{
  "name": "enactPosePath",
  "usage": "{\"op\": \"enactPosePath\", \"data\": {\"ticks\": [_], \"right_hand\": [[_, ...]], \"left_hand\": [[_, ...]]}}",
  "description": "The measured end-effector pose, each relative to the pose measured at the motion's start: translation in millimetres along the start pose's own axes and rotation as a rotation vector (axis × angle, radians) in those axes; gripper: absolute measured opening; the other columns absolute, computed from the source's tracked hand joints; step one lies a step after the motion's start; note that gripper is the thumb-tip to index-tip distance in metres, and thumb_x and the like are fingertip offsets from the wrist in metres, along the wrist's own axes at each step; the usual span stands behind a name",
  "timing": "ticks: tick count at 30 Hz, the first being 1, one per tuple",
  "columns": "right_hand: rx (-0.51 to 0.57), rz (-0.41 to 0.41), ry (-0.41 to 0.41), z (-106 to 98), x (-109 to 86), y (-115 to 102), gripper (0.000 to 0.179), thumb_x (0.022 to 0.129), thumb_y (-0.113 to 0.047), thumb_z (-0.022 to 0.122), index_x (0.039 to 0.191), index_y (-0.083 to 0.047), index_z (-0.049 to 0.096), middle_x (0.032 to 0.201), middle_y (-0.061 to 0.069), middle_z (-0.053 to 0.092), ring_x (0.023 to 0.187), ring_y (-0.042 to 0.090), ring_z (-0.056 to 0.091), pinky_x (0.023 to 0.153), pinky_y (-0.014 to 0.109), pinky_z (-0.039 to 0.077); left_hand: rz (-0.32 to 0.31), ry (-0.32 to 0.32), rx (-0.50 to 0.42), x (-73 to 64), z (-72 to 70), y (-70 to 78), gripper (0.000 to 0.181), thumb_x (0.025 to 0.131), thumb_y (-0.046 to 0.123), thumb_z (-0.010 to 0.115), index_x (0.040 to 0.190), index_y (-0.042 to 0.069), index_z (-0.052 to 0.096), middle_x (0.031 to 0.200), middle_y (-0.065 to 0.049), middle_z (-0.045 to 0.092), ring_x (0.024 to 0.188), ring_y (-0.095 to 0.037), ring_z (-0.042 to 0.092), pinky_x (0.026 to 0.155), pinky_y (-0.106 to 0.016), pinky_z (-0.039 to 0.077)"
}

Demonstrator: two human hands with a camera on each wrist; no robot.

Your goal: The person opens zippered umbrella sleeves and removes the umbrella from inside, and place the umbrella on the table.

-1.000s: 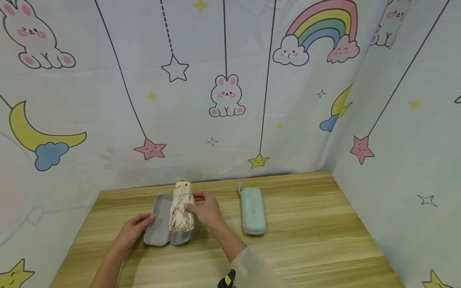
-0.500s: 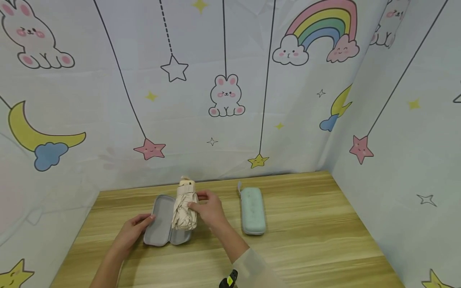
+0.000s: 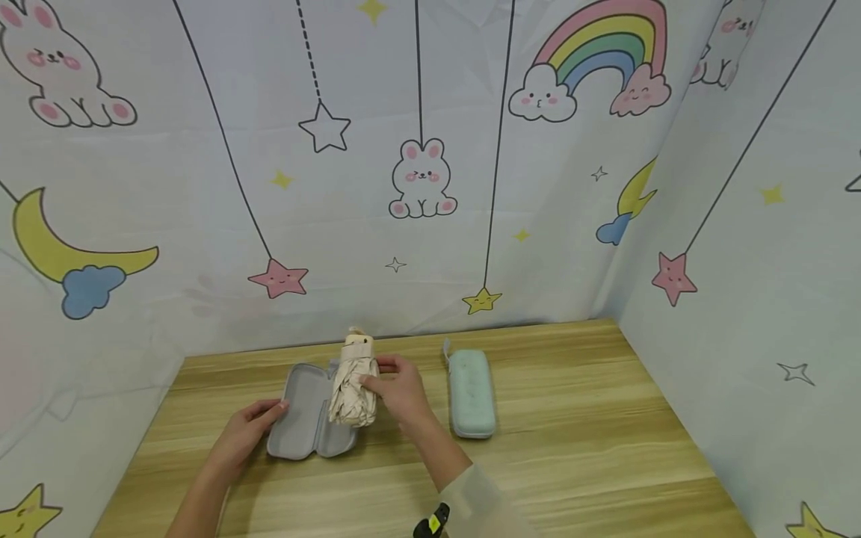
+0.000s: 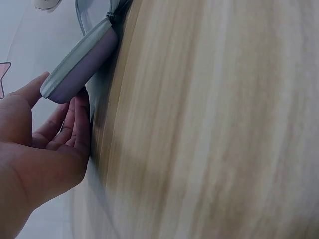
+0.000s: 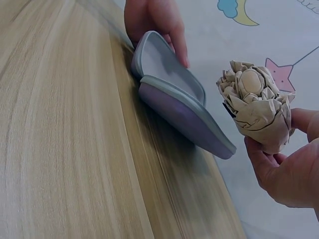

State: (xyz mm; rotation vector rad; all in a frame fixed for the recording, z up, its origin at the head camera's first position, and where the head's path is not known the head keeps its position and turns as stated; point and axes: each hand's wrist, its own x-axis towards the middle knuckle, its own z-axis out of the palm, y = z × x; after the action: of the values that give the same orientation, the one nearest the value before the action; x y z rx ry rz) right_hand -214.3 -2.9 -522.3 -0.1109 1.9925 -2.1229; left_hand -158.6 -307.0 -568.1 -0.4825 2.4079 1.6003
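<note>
My right hand (image 3: pixel 402 390) grips a folded beige umbrella (image 3: pixel 354 388) by its side, thumb in front, and holds it above the right half of an open zip case (image 3: pixel 299 418). The umbrella's crumpled cloth end (image 5: pixel 254 102) faces the right wrist view, apart from the case. My left hand (image 3: pixel 247 432) pinches the left edge of the case, thumb on the rim and fingers underneath. Grey shows inside the case (image 5: pixel 162 62), and its outer shell (image 4: pixel 82 74) looks purplish in the wrist views. Part of the case's right half is hidden behind the umbrella.
A closed mint-green case (image 3: pixel 473 392) with a small strap lies on the wooden table (image 3: pixel 572 448), to the right of my right hand. A white cloth backdrop (image 3: pixel 363 224) with cartoon prints rises behind the table and along its sides.
My right hand has moved the umbrella a little to the right and slightly up, away from the case's left half. My left hand and the case have stayed in place.
</note>
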Motion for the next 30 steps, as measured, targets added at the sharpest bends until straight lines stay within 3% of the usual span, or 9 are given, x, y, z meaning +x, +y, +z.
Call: {"op": "enactPosePath", "data": {"ticks": [30], "right_hand": [[-0.008, 0.017, 0.072, -25, 5.7, 8, 0.041, 0.091, -0.015, 0.086, 0.126, -0.003, 0.068, 0.116, 0.012, 0.064, 0.099, 0.02, 0.063, 0.08, 0.029, 0.056]], "left_hand": [[-0.001, -0.004, -0.016, 1.2, -1.1, -1.3, 0.08, 0.104, 0.053, 0.064, 0.154, -0.005, 0.044, 0.145, -0.017, 0.057, 0.12, -0.019, 0.056, 0.089, -0.023, 0.049]]}}
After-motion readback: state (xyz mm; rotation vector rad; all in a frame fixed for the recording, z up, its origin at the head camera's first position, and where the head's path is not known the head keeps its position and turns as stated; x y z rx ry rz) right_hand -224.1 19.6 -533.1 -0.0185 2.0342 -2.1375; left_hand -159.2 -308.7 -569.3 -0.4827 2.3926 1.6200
